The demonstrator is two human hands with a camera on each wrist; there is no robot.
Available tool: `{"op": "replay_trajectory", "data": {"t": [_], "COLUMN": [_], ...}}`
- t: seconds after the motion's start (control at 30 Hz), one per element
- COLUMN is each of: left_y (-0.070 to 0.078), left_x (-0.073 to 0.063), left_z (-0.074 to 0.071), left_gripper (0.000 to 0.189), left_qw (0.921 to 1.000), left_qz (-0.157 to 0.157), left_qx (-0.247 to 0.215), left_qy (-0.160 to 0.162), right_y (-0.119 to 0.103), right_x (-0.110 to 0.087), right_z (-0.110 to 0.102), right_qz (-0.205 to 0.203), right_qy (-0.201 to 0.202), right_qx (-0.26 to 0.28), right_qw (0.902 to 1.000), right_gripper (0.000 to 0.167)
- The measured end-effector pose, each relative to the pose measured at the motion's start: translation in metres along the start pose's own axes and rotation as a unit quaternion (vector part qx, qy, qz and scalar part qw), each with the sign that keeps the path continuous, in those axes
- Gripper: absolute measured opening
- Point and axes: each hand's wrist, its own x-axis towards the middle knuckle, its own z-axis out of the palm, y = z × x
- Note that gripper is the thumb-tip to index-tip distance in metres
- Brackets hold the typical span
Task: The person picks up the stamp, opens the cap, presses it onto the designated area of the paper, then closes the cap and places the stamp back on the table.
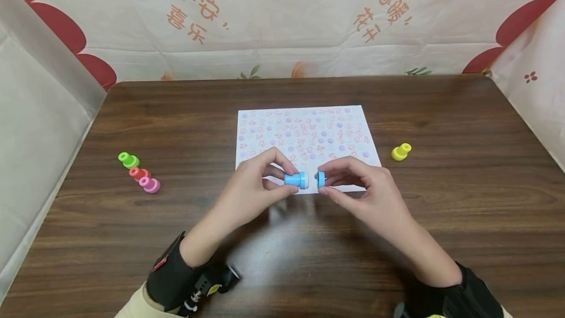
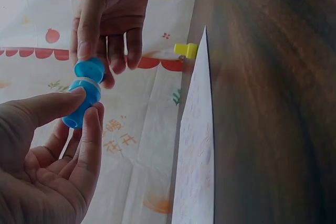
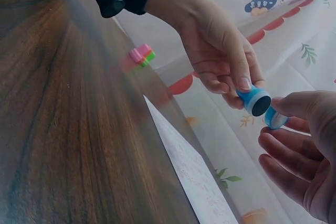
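Note:
My left hand (image 1: 251, 188) pinches a blue toy stamp (image 1: 295, 180) between thumb and fingers, its white-rimmed stamping end facing right. In the right wrist view that end of the stamp (image 3: 257, 102) shows a dark face. The blue cap (image 1: 321, 179) is pinched by the thumb and fingers of my right hand (image 1: 364, 185), a small gap away from the stamp in the head view. Both hands are above the near edge of a white sheet of paper (image 1: 304, 131) covered in small red and purple prints. The left wrist view shows the cap (image 2: 89, 70) from its hollow side.
Green (image 1: 128, 160), red (image 1: 139, 173) and pink (image 1: 150, 185) stamps lie grouped on the left of the brown wooden table (image 1: 194, 112). A yellow stamp (image 1: 400, 151) lies right of the paper. A printed cloth (image 1: 273, 18) hangs behind the table.

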Motion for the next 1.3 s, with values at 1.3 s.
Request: {"op": "replay_trajectory", "data": {"t": [1.3], "left_y": [-0.002], "left_x": [-0.001], "left_z": [0.013], "left_gripper": [0.024], "left_qw": [0.9958], "left_qz": [0.052], "left_qx": [0.075], "left_qy": [-0.009], "right_y": [0.002], "right_x": [-0.001], "right_z": [0.007], "right_qz": [0.019], "right_qy": [-0.045], "right_qx": [-0.019], "right_qw": [0.9986], "right_gripper": [0.028]}}
